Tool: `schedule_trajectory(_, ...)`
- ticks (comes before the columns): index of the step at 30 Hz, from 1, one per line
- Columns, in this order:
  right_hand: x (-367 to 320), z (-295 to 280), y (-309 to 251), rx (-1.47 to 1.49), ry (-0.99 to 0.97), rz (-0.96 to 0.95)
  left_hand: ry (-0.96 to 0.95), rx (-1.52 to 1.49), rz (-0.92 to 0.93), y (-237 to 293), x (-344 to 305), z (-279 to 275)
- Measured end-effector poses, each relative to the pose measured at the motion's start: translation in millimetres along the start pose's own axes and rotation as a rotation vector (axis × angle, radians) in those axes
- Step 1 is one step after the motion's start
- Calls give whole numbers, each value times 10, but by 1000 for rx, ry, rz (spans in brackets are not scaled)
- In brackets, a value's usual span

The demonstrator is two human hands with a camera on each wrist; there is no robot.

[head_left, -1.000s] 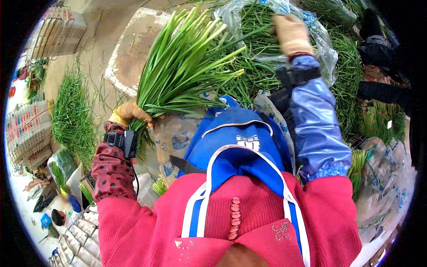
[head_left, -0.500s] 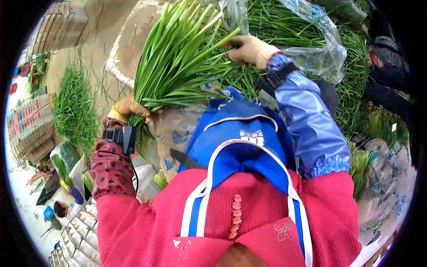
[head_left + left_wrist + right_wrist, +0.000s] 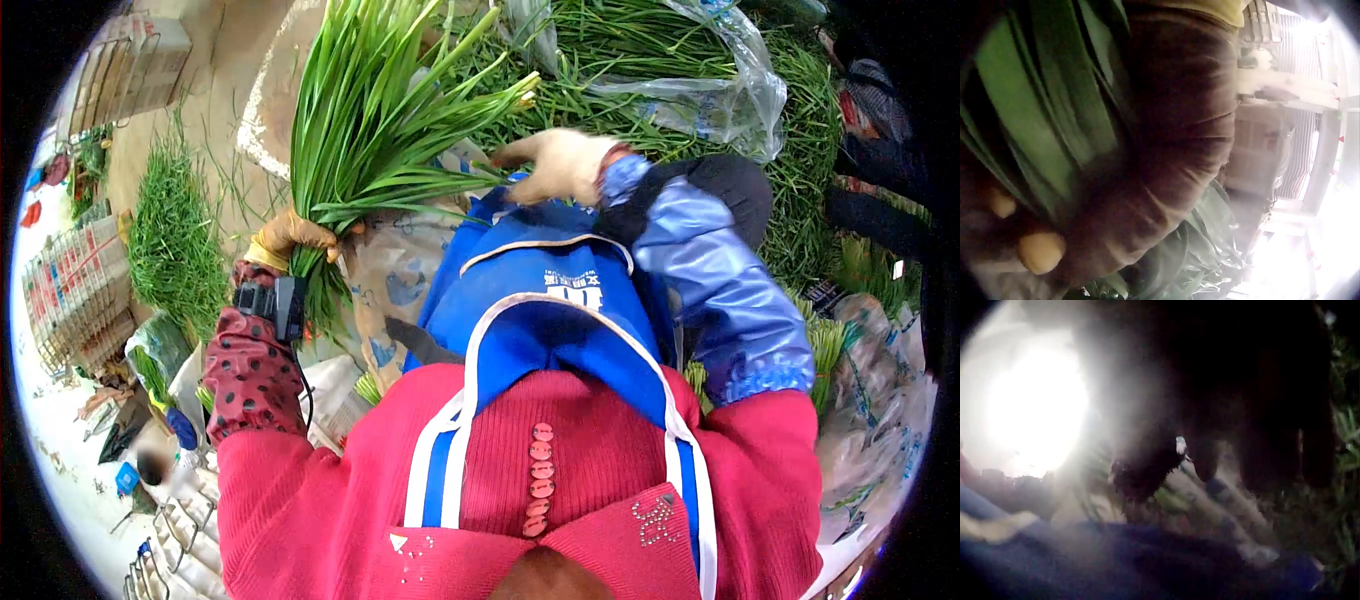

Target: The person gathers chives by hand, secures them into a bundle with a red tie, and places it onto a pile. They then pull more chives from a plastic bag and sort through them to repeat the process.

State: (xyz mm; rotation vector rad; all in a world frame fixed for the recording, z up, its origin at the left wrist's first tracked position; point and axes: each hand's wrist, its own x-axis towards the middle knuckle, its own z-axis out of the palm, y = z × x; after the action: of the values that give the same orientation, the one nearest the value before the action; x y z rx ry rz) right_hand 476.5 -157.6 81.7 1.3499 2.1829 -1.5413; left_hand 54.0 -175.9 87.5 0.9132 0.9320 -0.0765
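Observation:
A thick bunch of long green garlic chives [image 3: 385, 130] fans out with its pale stem ends towards the upper right. My gloved left hand [image 3: 292, 240] grips it near its lower end, leaf tips hanging below the fist. In the left wrist view, curled fingers [image 3: 1179, 137] wrap round broad flat leaves [image 3: 1041, 100]. My right hand [image 3: 565, 165], in a pale glove, is above the blue apron [image 3: 540, 265], right of the bunch, with fingers stretched to the left and spread apart. Nothing shows between them. The right wrist view is mostly dark and blurred.
Loose chives [image 3: 640, 45] lie heaped at the back right, partly in clear plastic [image 3: 745, 90]. A worn board with a white edge [image 3: 262, 110] lies behind the bunch. More chives [image 3: 170, 235] lie on the floor at left, near wire-framed crates [image 3: 75, 290].
My right hand has come from the heap at the back right down and left to just above the apron. The left hand keeps its grip on the bunch and has barely moved.

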Motion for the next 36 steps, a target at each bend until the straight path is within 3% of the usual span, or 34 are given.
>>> schedule_trajectory(1, 121, 138, 21, 107, 36, -48, 62, 35, -22, 9, 15, 43)
schedule_trajectory(2, 199, 191, -14, 310, 40, -6, 109, -118, 42, 65, -55, 151)
schedule_trajectory(4, 321, 190, 2, 437, 163, -30, 96, -98, 65, 81, -55, 165)
schedule_trajectory(8, 655, 197, 421, 890, 371, 101, 181, -2, 75, -15, -58, 169)
schedule_trajectory(9, 755, 186, 725, 646, 528, -60, 188, -46, 72, 20, -58, 209)
schedule_trajectory(11, 707, 30, 1124, 196, 734, -169, 200, -133, 63, 115, -80, 313)
schedule_trajectory(13, 526, -256, 1164, 245, 763, 39, 163, -110, 77, -67, -89, 175)
schedule_trajectory(15, 371, -452, 1195, 734, 680, 361, 113, -66, 77, -79, -66, 100)
schedule_trajectory(16, 360, -457, 1176, 374, 747, 448, 101, -92, 90, -107, -61, 75)
schedule_trajectory(18, 236, -350, 1147, 52, 718, 160, 75, -148, 112, -201, -54, 32)
schedule_trajectory(22, 370, -329, 575, 420, 451, 5, 22, -229, 115, -66, -53, 110)
schedule_trajectory(24, 614, -201, 490, 564, 476, -120, 61, -205, 94, 28, -71, 180)
schedule_trajectory(26, 833, -173, 425, 778, 448, -4, 72, -209, 57, 17, -85, 169)
schedule_trajectory(28, 1030, -146, 588, 1001, 482, -78, 39, -160, 68, 1, -73, 134)
schedule_trajectory(29, 792, -292, 394, 1065, 503, 41, 27, -166, 81, 20, -70, 150)
schedule_trajectory(31, 1123, -190, 1198, 425, 828, -255, -2, -172, 126, 32, -43, 178)
schedule_trajectory(33, 1144, -267, 1731, 212, 706, -76, 16, -168, 115, 25, -41, 177)
schedule_trajectory(35, 829, -302, 1278, 364, 415, 261, 38, -196, 105, 15, -60, 182)
schedule_trajectory(36, 642, -262, 1070, 75, 233, 205, 48, -225, 100, 18, -71, 192)
